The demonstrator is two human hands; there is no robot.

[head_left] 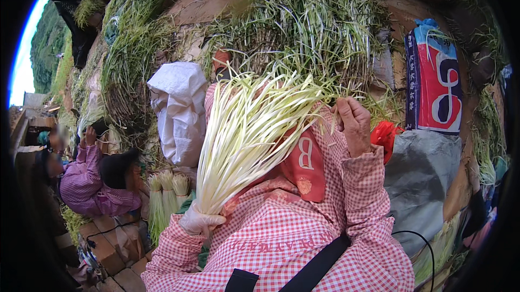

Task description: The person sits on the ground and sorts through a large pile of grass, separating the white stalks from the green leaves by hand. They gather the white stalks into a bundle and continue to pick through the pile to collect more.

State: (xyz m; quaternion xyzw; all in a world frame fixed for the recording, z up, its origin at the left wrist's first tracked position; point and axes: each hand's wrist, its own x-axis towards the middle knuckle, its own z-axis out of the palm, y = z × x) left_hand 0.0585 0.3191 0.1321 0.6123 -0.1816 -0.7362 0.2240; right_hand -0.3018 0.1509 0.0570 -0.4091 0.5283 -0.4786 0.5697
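Observation:
A large fanned bunch of pale yellow-white chives lies slantwise across my lap, with its leaf tips spread toward the far right. My left hand, in a thin whitish glove, is closed around the gathered stem ends at the near left. My bare right hand is raised beside the leaf tips, thumb and fingers pinched together. A thin wisp of chive leaf runs up to those fingertips. Under the bunch, a red cloth with a pale letter lies over my checked clothing.
Heaps of green chives cover the ground ahead. A white woven sack stands left, near several tied bundles. Right are a red-and-blue printed sack, grey sheeting and a red bag. Another person sits far left.

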